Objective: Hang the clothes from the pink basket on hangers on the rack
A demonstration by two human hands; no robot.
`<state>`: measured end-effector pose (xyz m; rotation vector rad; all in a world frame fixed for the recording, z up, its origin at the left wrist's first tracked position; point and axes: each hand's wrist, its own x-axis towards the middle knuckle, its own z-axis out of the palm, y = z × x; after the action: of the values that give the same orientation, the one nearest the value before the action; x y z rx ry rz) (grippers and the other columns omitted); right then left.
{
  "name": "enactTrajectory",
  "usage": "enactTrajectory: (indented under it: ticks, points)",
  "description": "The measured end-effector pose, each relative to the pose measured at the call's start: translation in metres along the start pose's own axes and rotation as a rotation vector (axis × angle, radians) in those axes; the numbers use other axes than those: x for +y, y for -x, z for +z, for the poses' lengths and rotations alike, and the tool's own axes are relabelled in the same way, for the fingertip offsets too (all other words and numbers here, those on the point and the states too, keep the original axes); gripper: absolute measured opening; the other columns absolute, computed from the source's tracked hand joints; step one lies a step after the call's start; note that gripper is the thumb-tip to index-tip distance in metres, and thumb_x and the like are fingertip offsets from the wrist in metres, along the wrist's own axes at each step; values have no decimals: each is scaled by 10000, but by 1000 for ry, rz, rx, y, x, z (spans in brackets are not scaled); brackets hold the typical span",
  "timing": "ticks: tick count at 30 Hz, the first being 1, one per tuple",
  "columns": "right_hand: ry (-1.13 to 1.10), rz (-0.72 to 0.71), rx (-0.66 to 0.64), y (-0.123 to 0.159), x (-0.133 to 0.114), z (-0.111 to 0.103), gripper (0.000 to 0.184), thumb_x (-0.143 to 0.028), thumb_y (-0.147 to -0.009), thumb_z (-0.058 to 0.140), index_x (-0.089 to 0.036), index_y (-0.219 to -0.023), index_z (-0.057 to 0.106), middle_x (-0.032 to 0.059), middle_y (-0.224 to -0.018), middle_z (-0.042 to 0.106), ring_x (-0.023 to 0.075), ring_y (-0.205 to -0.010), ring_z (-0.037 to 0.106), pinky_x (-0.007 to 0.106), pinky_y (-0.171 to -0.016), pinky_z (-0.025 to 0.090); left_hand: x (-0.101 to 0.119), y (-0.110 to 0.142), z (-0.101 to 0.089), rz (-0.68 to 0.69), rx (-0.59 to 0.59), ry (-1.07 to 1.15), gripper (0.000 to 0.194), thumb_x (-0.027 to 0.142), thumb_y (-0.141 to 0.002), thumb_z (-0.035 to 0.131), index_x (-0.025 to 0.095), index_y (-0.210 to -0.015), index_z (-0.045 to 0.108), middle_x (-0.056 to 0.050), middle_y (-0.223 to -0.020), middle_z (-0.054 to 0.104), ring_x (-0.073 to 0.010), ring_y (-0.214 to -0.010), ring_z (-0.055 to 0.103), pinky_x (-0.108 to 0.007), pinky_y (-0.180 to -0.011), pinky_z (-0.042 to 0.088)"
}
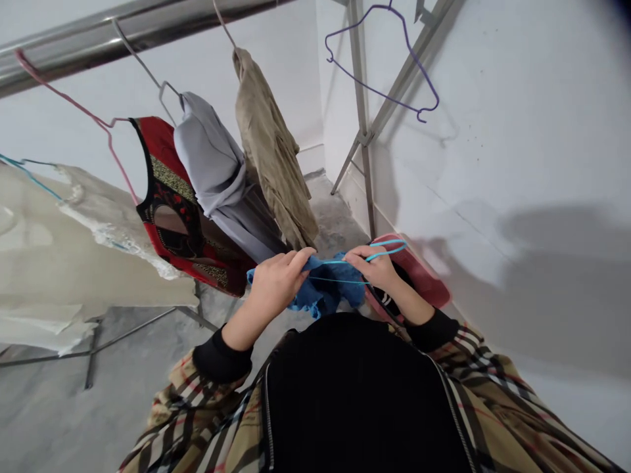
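Note:
My left hand (275, 284) grips the top edge of a crumpled blue cloth garment (325, 289), bunching it between fingers and thumb. My right hand (375, 269) holds a thin light-blue wire hanger (387, 251), with the wire running across its fingers. Part of that hanger passes in front of the garment toward my left hand. The lower part of the garment hangs between my hands, close to my dark front. The hanger's hook is hidden or cannot be made out.
A steel rail (73, 46) at upper left carries a red-and-black top (172, 210), a grey garment (217, 171) and a khaki garment (271, 151) on hangers. A cream garment (64, 243) lies at left. A purple hanger (384, 66) hangs on a metal frame (362, 118). A red basket (419, 276) sits by the wall.

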<state>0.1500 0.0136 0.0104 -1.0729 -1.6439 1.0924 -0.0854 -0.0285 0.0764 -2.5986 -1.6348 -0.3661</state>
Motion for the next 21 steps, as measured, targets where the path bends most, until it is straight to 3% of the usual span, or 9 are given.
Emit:
enactTrajectory:
  ticks: [4,7,8,10,13,17,21]
  points:
    - [133,-63,309,10,12,-2,273,-446,-831,628,-232,-988,693,48,-841,669,204,-808,597,352,-760,505,-2,5,-9,-42,144,-14,261,304,-924,544,295,-1136,696,-31,-891,733,-167,-778,658,-238,-561,372]
    - [190,-84,515,34,38,7,211,-408,-867,579,-218,-909,660,61,-858,647,198,-804,588,368,-801,503,-3,9,-19,-118,267,42,255,311,-917,568,286,-1122,718,-25,-932,746,-154,-796,672,-220,-603,401]
    - [191,-74,487,41,47,12,209,-402,-875,563,-212,-860,647,59,-831,640,193,-780,586,364,-793,502,-2,10,-22,-132,298,57,255,312,-914,576,285,-1121,721,-23,-937,748,-151,-798,674,-214,-625,414]
    - [190,-14,294,50,63,27,220,-415,-862,574,-207,-818,630,53,-797,641,190,-754,591,358,-778,503,2,10,-28,-148,339,78,251,314,-904,594,287,-1113,730,-21,-939,750,-150,-802,677,-208,-653,429]
    - [156,130,51,45,78,51,238,-435,-798,645,-217,-893,646,57,-847,677,220,-829,615,378,-824,498,9,8,-33,-164,361,130,242,318,-886,618,294,-1092,743,-19,-938,753,-151,-805,679,-205,-664,444]
    - [32,261,75,22,88,61,166,-363,-766,667,-230,-866,661,65,-835,704,239,-852,620,367,-811,490,13,8,-36,-170,378,230,227,311,-859,651,295,-1060,755,-17,-927,753,-149,-801,682,-204,-698,475]
    - [-49,301,121,9,102,37,168,-340,-766,599,-216,-849,675,48,-761,703,209,-740,610,342,-720,503,-3,17,-35,-196,371,338,237,300,-844,665,291,-1065,749,-18,-958,749,-158,-827,687,-226,-759,508]
